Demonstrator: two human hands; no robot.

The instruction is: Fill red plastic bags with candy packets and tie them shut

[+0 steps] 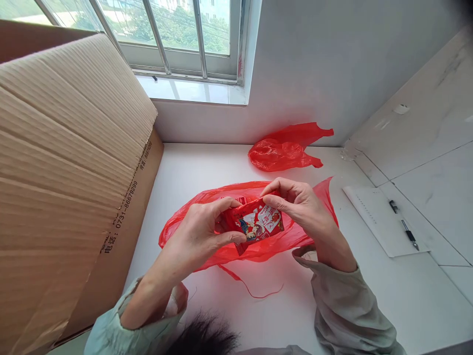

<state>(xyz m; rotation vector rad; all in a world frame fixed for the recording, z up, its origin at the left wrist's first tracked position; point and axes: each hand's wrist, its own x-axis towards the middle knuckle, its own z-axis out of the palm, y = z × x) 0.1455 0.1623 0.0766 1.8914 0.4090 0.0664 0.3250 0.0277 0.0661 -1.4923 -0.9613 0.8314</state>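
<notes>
Between my two hands is a small red printed snack packet (254, 221), with a cartoon figure and white lettering on its front. My left hand (201, 229) grips its left end, the thumb along the lower edge. At the top edge, toward the right, my right hand (297, 204) pinches the packet between thumb and fingers. Beneath lies a spread red plastic bag (185, 217) on the white table (258, 315). More red wrapping shows behind and below the packet; I cannot tell whether it is a second packet.
A big cardboard box (74, 148) with a raised flap stands at the left. Near the wall lies another crumpled red plastic bag (279, 153). To the right are a sheet of paper (373, 222) and a black pen (409, 234). A barred window (177, 29) is behind the table.
</notes>
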